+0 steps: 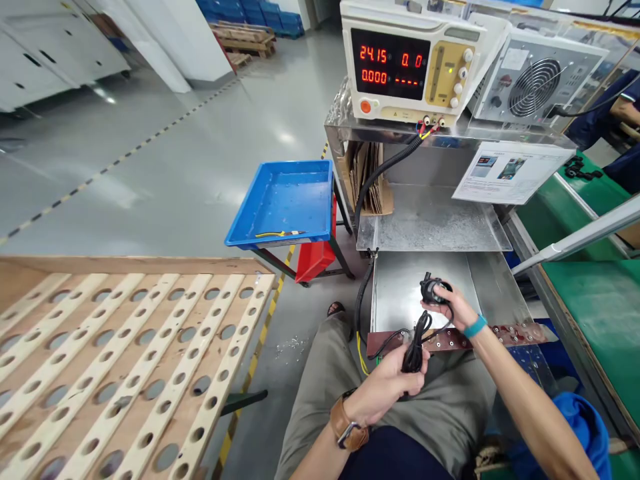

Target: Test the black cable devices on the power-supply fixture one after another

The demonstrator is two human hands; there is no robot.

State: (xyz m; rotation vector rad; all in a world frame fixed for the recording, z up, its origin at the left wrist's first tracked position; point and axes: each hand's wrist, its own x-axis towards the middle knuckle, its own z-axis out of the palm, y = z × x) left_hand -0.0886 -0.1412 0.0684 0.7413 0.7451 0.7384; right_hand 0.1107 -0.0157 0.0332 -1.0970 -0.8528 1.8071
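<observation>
A single camera on the person's head looks forward and steeply down, over the lap [320,400] and both forearms at close range, with the metal bench [420,287] just past the knees. Farther off and facing the lens stands the power supply [413,63] at the top, while the gray floor [165,173] recedes at upper left; the wooden rack [125,360] fills the lower left, and no second view shares the scene.

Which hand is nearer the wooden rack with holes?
Left. The left hand, holding coiled cable, is over the lap, right of the wooden rack; the right hand, holding a round black part, is farther right and forward.
</observation>
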